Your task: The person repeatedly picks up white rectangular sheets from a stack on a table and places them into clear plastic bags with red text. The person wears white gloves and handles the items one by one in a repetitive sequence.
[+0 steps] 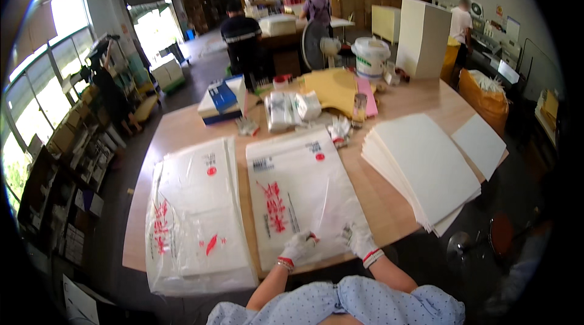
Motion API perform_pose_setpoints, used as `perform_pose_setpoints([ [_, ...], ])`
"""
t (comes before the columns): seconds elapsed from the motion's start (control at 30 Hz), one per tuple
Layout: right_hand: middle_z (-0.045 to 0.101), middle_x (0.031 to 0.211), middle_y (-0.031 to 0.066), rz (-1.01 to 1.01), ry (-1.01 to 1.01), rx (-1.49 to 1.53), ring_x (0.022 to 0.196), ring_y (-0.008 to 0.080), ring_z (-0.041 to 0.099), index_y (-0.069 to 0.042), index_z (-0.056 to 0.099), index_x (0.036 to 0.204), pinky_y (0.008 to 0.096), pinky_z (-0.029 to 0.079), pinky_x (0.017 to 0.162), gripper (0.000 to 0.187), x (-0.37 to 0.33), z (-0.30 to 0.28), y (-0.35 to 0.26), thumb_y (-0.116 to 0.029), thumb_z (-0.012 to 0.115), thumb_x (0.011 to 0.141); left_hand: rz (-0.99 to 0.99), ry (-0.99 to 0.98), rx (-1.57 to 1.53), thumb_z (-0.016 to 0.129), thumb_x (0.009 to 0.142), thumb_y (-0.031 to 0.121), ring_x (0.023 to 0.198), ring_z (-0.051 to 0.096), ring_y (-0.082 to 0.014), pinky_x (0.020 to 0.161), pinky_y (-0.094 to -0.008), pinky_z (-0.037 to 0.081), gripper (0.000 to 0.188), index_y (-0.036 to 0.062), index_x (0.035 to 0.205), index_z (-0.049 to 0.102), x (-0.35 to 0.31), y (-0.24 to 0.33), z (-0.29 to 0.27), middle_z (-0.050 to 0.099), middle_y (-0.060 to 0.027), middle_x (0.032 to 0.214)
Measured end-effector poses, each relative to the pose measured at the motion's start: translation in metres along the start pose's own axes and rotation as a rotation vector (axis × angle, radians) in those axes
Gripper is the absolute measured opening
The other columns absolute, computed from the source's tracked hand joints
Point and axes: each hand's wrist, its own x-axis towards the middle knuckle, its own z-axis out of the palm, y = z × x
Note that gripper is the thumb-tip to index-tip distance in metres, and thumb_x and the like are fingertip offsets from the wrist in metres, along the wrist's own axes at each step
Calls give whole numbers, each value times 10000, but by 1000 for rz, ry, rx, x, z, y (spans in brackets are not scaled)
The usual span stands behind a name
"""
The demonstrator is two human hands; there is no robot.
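Observation:
My left hand (297, 246), in a white work glove with a red cuff, rests at the near end of the middle stack of printed plastic bags (304, 185). Its fingers are curled together; what they grip, if anything, is too small to make out. My right hand (360, 241), gloved alike, lies on the near right corner of the same stack with its fingers apart. Red and dark printing marks the top bag. To the left lies a second stack of clear-wrapped printed bags (194, 203), overhanging the near table edge.
White boards (420, 161) lie fanned at the right, beside a smaller board pile (479, 142). Across the wooden table (389, 224) are books (224, 95), folded white bags (283, 111), yellow paper (331, 88), spare gloves (339, 129), a bucket (370, 57) and a tall white block (424, 38). Several people work beyond.

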Motion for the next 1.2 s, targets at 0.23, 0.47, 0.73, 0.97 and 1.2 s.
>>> perform_pose_setpoints([
  [0.23,603,920,70,31,117,8,768,206,606,-79,550,1009,345,520,704,174,-56,-24,23,-216,520,905,125,333,214,687,741,389,898,597,-278,753,-382,468,392,101,996,612,-1,-53,44,616,-115,977],
  [0.47,617,872,64,60,-34,-108,726,190,618,-68,568,974,331,532,679,144,-54,-28,19,-184,523,902,233,266,439,605,797,331,899,578,-313,783,-426,455,277,83,916,638,-2,-30,43,594,-115,1019],
  [0.73,627,847,18,-56,-274,-216,710,129,574,-109,623,910,320,485,674,112,-29,73,16,-206,591,864,389,119,87,565,821,302,746,613,-261,706,-366,470,238,107,904,674,33,-5,23,649,-88,742],
  [0.97,618,796,126,-674,227,-1998,806,292,598,-60,608,832,406,470,743,210,9,-19,-65,-217,671,707,1,521,-1371,533,874,295,602,577,-163,590,-262,461,274,46,901,644,78,-24,-46,613,-44,663],
  [1.2,576,1044,171,-1037,-12,-1582,999,363,532,-58,587,1019,412,407,920,344,63,106,-5,-282,626,761,279,189,-737,547,839,67,638,508,-44,548,-173,404,326,26,1162,533,47,95,-41,626,-6,781],
])
